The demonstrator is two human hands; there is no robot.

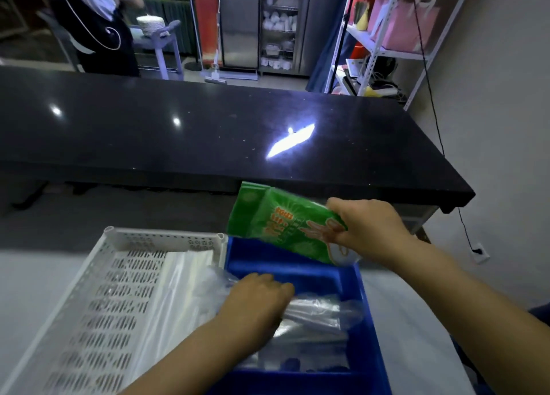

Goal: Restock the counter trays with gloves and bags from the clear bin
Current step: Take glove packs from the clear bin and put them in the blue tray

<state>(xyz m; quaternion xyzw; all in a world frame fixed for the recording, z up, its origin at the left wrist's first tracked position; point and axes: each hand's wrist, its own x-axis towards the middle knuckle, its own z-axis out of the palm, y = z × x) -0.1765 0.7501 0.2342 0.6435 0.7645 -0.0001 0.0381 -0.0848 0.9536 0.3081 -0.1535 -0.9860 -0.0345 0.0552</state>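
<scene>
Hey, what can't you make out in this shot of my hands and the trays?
Head view, green packet: lettering blurred; the right hand covers one end.
Left hand: its back hides whether the fingers grip the clear bags in the blue tray.
White tray: cut off by the left and bottom edges.

Noted pale counter [35, 275] across bottom of frame. Carried white perforated tray [160, 233] lower left and blue tray [282, 265] lower centre, walls touching. Beyond, mid-frame, black glossy countertop [148, 144] reflected lights.
</scene>
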